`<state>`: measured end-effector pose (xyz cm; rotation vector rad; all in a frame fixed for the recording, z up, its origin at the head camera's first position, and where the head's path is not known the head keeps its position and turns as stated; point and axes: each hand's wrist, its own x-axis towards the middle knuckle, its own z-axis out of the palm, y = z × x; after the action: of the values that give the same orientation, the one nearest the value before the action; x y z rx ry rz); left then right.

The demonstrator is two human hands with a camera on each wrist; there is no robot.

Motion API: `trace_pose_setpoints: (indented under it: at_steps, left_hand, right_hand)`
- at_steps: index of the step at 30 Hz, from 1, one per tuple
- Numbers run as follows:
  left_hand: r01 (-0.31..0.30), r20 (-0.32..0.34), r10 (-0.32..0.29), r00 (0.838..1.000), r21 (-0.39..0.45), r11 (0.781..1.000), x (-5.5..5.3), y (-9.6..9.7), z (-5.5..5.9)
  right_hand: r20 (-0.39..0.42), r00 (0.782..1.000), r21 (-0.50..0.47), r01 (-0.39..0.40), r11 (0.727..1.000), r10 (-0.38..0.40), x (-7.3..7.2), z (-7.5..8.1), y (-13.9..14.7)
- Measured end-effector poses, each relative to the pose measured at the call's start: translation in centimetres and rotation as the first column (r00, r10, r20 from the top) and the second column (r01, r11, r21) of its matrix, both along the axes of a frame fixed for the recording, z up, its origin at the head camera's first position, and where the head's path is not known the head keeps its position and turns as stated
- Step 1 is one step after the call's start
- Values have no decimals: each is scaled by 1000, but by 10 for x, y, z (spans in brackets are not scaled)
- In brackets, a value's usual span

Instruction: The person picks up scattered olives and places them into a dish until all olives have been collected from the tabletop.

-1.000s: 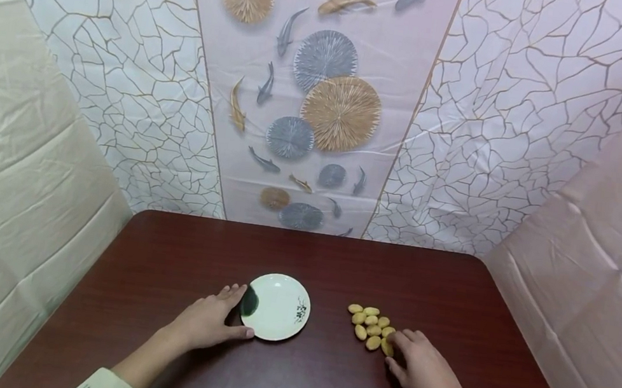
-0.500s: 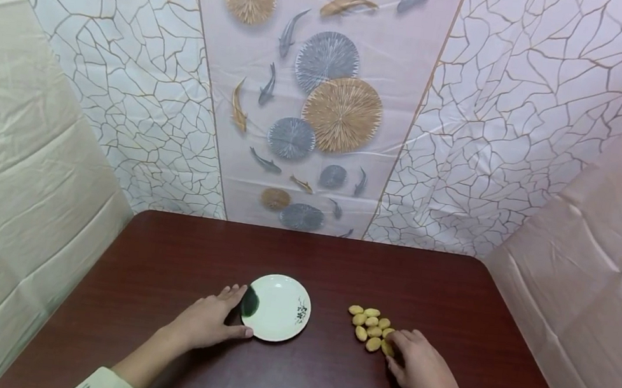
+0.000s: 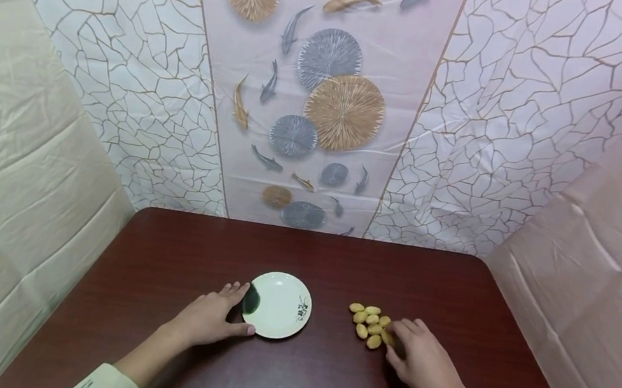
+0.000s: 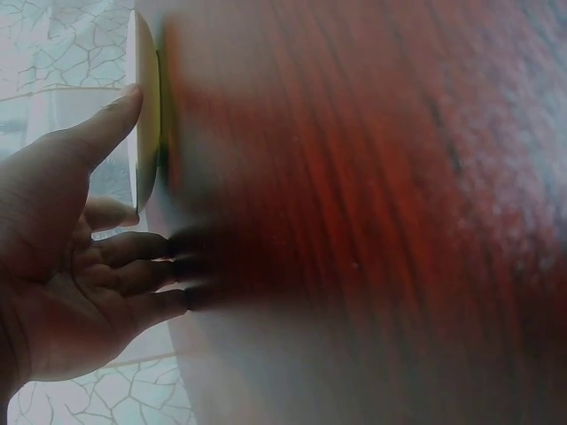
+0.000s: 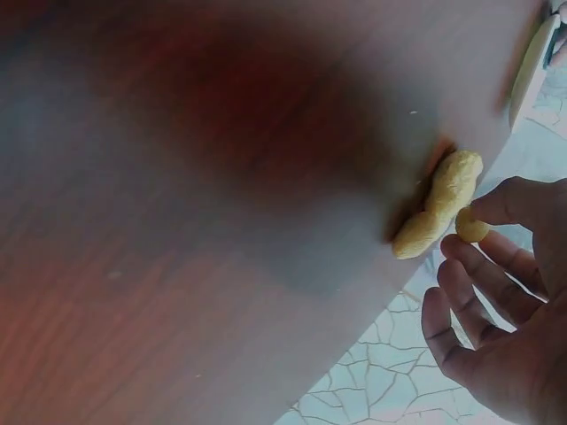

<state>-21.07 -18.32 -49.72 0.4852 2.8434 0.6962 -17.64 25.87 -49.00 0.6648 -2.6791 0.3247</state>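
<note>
Left of centre in the head view lies a round white plate with a dark green patch and a small leaf print. My left hand rests at its left side, fingers extended, with thumb and index fingertips at the rim; the left wrist view shows the plate edge-on beside the thumb. To the right, my right hand reaches over the near right end of a group of small yellow oval pieces. In the right wrist view, thumb and fingertips pinch one small yellow oval piece, close beside the others.
The dark red-brown tabletop carries the plate and the yellow pieces, with a gap between them. A patterned cloth with printed fish and discs hangs behind the table's far edge. Plain beige cloths flank both sides.
My right hand has shifted slightly up with the pinched piece, away from the near right corner of the group. The left hand and plate hold their place; the head view shifts a little.
</note>
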Motion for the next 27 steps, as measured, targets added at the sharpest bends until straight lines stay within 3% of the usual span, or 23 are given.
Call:
trace_pose_setpoints:
  at_steps: [2, 6, 8, 9, 15, 27]
  left_hand:
    - [15, -24, -15, 1000, -7, 1000, -2, -3, -6]
    - [16, -23, -16, 1000, -3, 1000, -2, -4, -7]
    - [14, -20, -14, 1000, -8, 1000, -3, -4, -5]
    - [3, 4, -3, 1000, 1, 1000, -1, -2, 1]
    - [3, 20, -2, 1000, -33, 999, -3, 0, 5]
    - [4, 27, -2, 1000, -46, 999, -4, 2, 3]
  right_hand:
    - [-9, 1000, -13, -20, 1000, 20, -2, 2, -4]
    - [-34, 997, -27, -64, 998, 63, -5, 5, -14]
    - [-50, 995, -27, -83, 996, 81, -8, 7, -19]
    - [-57, 994, -26, -90, 996, 88, -9, 7, -22]
    - [-64, 990, -7, -128, 992, 127, -15, 12, -40]
    - [-40, 982, 12, -187, 982, 187, -21, 12, -75]
